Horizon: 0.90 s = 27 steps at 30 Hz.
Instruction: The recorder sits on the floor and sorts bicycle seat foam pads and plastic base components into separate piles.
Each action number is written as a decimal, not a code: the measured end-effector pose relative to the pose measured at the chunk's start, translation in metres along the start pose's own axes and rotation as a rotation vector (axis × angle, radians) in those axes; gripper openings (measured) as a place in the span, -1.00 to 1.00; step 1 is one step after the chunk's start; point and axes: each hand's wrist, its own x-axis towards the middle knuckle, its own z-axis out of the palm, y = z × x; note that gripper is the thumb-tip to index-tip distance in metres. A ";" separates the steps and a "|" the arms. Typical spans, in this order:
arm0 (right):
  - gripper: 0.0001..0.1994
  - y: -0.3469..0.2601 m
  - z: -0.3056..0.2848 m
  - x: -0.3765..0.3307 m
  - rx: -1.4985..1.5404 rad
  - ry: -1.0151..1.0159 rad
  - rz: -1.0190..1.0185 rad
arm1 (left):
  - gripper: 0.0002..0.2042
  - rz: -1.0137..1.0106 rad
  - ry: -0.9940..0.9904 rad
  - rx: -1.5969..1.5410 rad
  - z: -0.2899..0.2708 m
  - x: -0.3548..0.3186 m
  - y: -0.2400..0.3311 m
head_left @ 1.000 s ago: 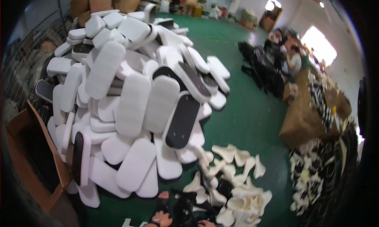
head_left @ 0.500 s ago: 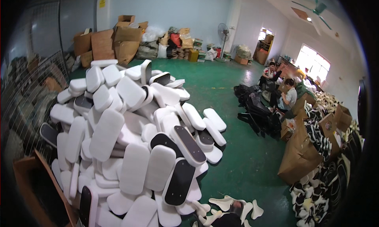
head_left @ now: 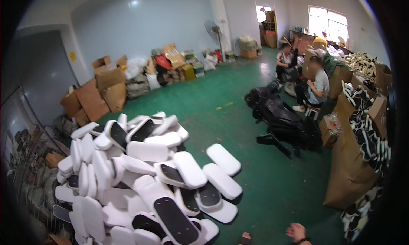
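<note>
— Green floor [head_left: 255, 117] runs through the whole room. What sits nearest you?

— My right hand [head_left: 297, 232], at the bottom edge right of centre; only part shows, so I cannot tell if it grips anything. My left hand is out of view.

— And beside it?

— Nearest, lower left, the heap of white oval pads [head_left: 140, 177], some with black faces. At right, a brown paper sack [head_left: 351, 168]. Farther, upper right, a seated person [head_left: 317, 85]; upper left, cardboard boxes [head_left: 102, 89].

We saw white oblong pads [head_left: 147, 151] heaped together, some with black faces [head_left: 175, 220], on a green floor [head_left: 272, 194], beside brown cardboard boxes [head_left: 110, 79] and black-and-white pieces [head_left: 370, 138].
</note>
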 end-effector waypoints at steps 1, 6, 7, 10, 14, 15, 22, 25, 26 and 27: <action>-0.73 -0.073 0.074 -0.021 0.018 -0.125 0.044 | -0.42 -0.007 -0.001 0.040 0.016 -0.013 0.017; -0.64 -0.191 0.212 0.040 -0.843 -0.789 -0.213 | -0.43 0.182 -0.032 0.226 0.072 0.034 0.178; -0.62 -0.235 0.239 0.042 -1.212 -0.986 -0.525 | -0.44 0.217 -0.019 0.257 0.079 0.045 0.205; -0.59 -0.317 0.279 0.094 -1.319 -1.014 -0.684 | -0.44 0.362 -0.003 0.355 0.112 0.091 0.295; -0.67 -0.435 0.284 0.178 -0.955 -0.624 -0.756 | -0.46 0.562 0.028 0.477 0.165 0.187 0.429; -0.68 -0.463 0.274 0.197 -0.926 -0.531 -0.652 | -0.46 0.597 0.031 0.524 0.165 0.208 0.448; -0.68 -0.460 0.000 0.410 -1.903 -0.048 -0.232 | -0.48 0.843 -0.017 0.741 0.256 0.356 0.690; -0.67 -0.415 -0.155 0.404 -1.908 0.261 0.383 | -0.69 0.727 -0.316 -0.095 0.270 0.308 1.020; -0.67 -0.415 -0.127 0.420 -1.674 0.216 0.432 | -0.68 0.877 -0.258 -0.049 0.269 0.314 1.071; -0.67 -0.409 -0.127 0.390 -1.405 0.219 0.536 | -0.68 0.891 -0.335 -0.075 0.276 0.296 1.143</action>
